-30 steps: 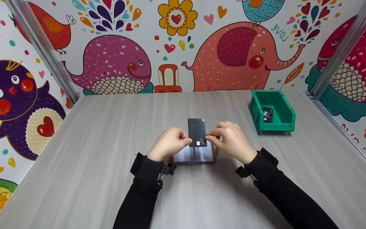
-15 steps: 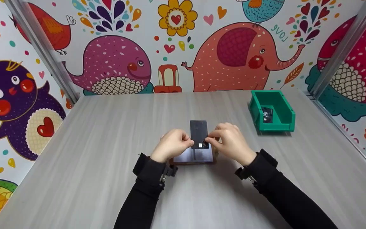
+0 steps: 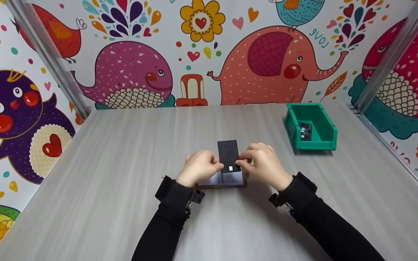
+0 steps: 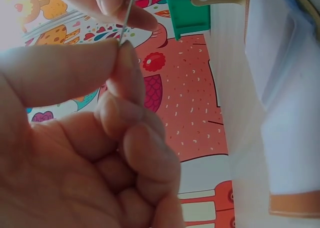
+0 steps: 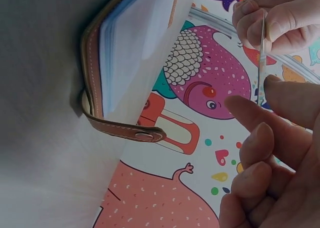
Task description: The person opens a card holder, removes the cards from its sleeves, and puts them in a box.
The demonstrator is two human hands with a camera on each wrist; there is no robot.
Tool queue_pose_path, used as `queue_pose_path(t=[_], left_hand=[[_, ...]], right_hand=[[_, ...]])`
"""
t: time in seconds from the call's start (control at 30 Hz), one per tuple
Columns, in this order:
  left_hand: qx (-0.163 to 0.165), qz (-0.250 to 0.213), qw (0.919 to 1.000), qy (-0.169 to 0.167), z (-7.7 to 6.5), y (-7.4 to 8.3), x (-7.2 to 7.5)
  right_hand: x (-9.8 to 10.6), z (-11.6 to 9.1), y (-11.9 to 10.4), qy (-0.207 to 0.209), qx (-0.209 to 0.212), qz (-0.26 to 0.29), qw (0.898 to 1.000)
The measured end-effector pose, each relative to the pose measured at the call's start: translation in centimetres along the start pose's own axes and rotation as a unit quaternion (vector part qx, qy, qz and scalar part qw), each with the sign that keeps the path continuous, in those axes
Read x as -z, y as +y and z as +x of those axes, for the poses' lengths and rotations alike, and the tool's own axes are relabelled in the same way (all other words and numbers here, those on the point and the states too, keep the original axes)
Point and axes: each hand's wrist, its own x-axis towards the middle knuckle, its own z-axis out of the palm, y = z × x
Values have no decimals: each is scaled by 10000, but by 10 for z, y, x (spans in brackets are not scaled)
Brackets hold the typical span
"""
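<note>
A black card (image 3: 228,155) is held above a brown wallet (image 3: 230,178) with clear sleeves (image 5: 131,50), laid open on the table (image 3: 122,145).

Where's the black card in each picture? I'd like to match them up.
Head: the black card is near the centre, between the left hand and right hand.
Left wrist: seen edge-on, near the top, left of centre.
Right wrist: edge-on, upper right.
Shared landmark: the brown-edged booklet, below the card, far right, and upper left respectively.

Left hand (image 3: 201,167): centre, thumb and forefinger pinched, other fingers curled
Right hand (image 3: 265,163): right of centre, likewise pinching
Arms (image 3: 163,224): extend up from bottom edge
</note>
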Motion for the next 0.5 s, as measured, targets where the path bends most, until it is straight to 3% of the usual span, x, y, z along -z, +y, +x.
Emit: queue_pose_path(t=[0.5], left_hand=[[132, 354, 9992, 161, 1, 1, -7]], right_hand=[[-4, -2, 3, 16, -102, 60, 9999]])
